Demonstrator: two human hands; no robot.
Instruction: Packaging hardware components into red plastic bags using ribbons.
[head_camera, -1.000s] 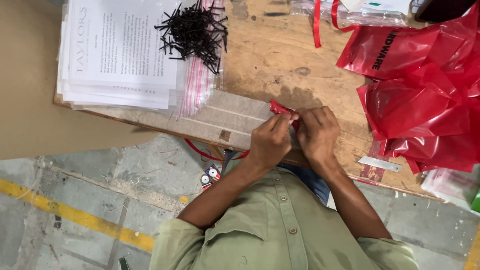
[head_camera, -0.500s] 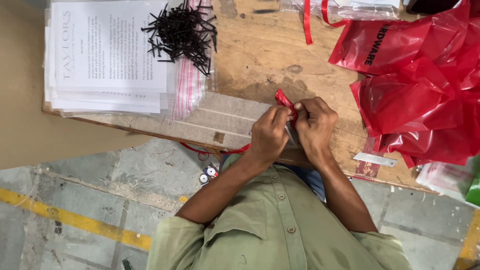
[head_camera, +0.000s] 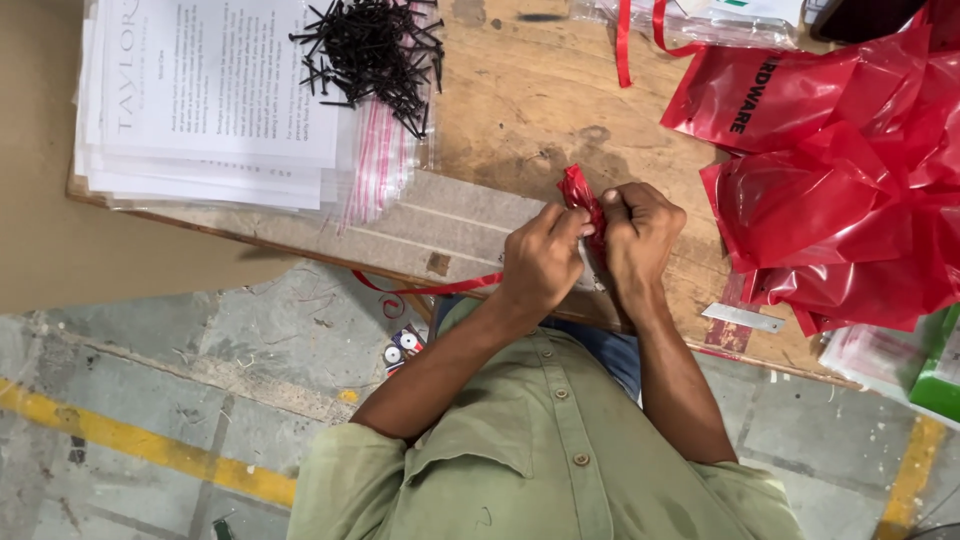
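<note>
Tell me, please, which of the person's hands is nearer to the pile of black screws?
Left. The left hand lies below and right of the pile of black screws; the right hand sits further right, beyond the small red bag both hands pinch.

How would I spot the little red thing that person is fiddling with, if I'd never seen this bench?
Start at the wooden workbench, then find the near edge where both hands meet. Pinched between the left hand and right hand is a small red plastic bag, bunched at the top. Unlike the big heap of red bags to the right, it is tiny and the only one being held.
</note>
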